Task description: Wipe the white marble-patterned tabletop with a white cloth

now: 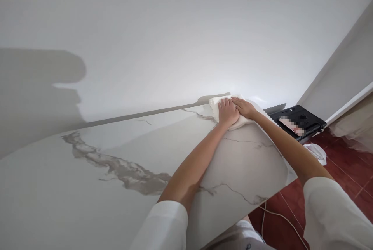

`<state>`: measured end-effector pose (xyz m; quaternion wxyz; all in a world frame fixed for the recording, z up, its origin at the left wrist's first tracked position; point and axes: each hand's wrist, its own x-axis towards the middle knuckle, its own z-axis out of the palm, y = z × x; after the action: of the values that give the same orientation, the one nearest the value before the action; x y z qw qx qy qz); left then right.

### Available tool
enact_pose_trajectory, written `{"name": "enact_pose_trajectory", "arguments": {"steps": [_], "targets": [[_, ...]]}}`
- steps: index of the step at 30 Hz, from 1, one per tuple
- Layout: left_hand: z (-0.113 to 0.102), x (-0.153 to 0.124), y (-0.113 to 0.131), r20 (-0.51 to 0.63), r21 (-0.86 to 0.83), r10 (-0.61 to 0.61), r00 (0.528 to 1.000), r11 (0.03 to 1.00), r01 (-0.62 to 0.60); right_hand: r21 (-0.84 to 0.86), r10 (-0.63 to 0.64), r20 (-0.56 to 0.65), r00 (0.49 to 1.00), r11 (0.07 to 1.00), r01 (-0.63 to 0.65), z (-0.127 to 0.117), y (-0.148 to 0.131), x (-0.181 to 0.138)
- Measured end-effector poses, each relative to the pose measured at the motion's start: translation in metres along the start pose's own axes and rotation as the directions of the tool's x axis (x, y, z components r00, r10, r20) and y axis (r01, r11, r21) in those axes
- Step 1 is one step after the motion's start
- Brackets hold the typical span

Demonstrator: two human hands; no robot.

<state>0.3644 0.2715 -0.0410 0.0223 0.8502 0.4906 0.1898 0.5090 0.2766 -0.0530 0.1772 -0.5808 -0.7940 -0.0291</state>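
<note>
Both my hands press flat on a folded white cloth [217, 104] at the far right corner of a white marble-look tabletop [116, 180], close to the wall. My left hand [227, 111] lies palm down on the cloth with its fingers together. My right hand [244, 107] rests beside it, fingers stretched over the cloth's right part. My arms reach forward from white sleeves. Most of the cloth is hidden under the hands.
A plain white wall [175, 40] rises right behind the table. Past the table's right edge a black device [300, 122] lies low by the wall. Dark red floor tiles [346, 168], a white cable [276, 215] and a white crumpled bag [316, 152] are at the right.
</note>
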Motion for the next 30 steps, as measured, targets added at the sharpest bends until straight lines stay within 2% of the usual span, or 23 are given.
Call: {"name": "enact_pose_trajectory", "arguments": {"steps": [4,7,13,19,24,30], "targets": [[0.003,0.014,-0.008,-0.003,-0.006,-0.039,0.999,0.999,0.039,0.0,0.004,0.002,1.0,1.0,-0.004,0.007,0.005,0.021],[0.005,0.019,-0.008,-0.018,0.0,-0.065,0.998,0.998,0.065,0.023,-0.046,0.005,0.999,0.999,0.046,0.011,0.014,0.028],[0.013,0.03,0.011,-0.014,-0.011,-0.079,0.997,0.997,0.079,0.081,-0.126,-0.014,0.992,0.989,0.127,0.013,0.048,0.024],[0.021,0.039,0.021,-0.032,-0.024,-0.068,0.997,0.997,0.067,0.107,-0.057,-0.033,0.998,0.993,0.06,0.013,0.066,0.023],[0.018,0.021,0.023,-0.025,-0.03,-0.026,0.999,0.999,0.025,0.086,-0.071,-0.013,0.997,0.994,0.072,0.01,0.058,0.004],[0.009,-0.021,0.041,-0.023,-0.031,0.034,0.999,0.999,-0.034,0.044,-0.072,-0.013,0.997,0.996,0.072,-0.003,0.039,-0.046]]}}
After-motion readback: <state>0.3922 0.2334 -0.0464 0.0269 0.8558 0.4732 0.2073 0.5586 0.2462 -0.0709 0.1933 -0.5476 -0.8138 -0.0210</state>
